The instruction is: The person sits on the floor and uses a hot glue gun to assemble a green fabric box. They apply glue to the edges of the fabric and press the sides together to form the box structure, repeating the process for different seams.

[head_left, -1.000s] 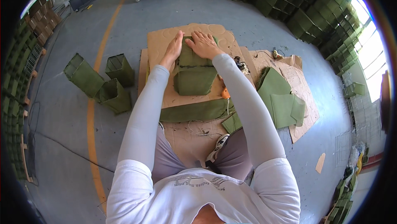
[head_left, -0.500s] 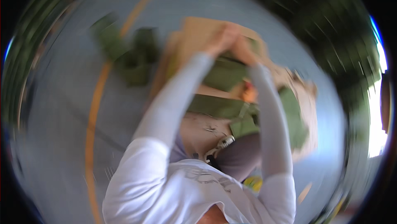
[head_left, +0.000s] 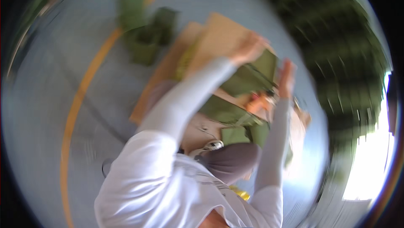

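Note:
The picture is tilted and blurred by motion. My left hand (head_left: 249, 48) reaches over the brown cardboard sheet (head_left: 219, 34) on the floor, close to a green fabric piece (head_left: 248, 76). My right hand (head_left: 286, 78) is raised with fingers stretched, just right of that green piece, and seems to hold nothing. More green fabric pieces (head_left: 229, 112) lie nearer my knees. A small orange object (head_left: 257, 103) lies among them. Whether the left hand touches the fabric is too blurred to tell.
Several green boxes or bags (head_left: 145, 26) stand on the grey floor at the upper left. An orange floor line (head_left: 78, 102) curves down the left. Dark green stacked shelving (head_left: 336, 51) fills the upper right. Bright light enters at the right edge.
The view has swung and tilted strongly to the right. Both hands have lifted off the green piece they were pressing, and the right hand has moved apart from the left.

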{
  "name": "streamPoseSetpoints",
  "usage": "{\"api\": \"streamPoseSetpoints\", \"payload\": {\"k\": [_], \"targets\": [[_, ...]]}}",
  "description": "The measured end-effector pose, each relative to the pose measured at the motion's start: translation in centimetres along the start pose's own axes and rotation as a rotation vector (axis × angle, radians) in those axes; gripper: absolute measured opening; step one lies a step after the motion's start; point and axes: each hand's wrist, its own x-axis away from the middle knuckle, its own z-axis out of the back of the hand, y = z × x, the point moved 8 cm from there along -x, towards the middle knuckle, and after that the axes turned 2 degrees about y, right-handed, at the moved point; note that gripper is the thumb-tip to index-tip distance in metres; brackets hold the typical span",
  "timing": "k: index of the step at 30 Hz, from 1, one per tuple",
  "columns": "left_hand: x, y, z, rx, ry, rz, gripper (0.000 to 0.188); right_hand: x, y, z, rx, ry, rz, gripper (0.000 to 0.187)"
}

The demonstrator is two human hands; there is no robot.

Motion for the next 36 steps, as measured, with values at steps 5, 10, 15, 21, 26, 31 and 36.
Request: {"api": "streamPoseSetpoints", "payload": {"k": [5, 10, 15, 21, 26, 31, 36], "targets": [[2.0, -4.5, 2.0, 0.344, 0.018, 0.219, 0.083, 1.0, -10.8, 0.0, -1.525, -0.109, -0.492, 0.069], [2.7, -4.8, 0.8, 0.367, -0.102, 0.233, 0.088, 2.4, -6.6, -1.3, -1.514, -0.073, -0.408, 0.073], [0.4, -2.9, 3.9, 0.083, -0.009, 0.068, 0.089, -1.1, -5.9, 3.1, -0.915, -0.011, -0.208, 0.068], [-1.6, -2.0, -0.5, -0.385, -0.218, -0.008, 0.076, -4.6, -11.9, 2.0, -0.268, -0.466, 0.010, 0.061], [-1.1, -2.0, 1.1, -0.185, -0.131, 0.009, 0.076, -3.8, -9.8, 2.4, -0.649, -0.444, -0.309, 0.065], [1.1, -2.5, 0.5, 0.192, -0.104, 0.114, 0.083, 0.8, -6.7, 2.1, -1.076, -0.021, -0.246, 0.074], [3.1, -1.5, 0.1, 0.270, -0.084, 0.115, 0.086, 3.0, -8.6, 1.0, -1.376, 0.104, -0.362, 0.077]]}}
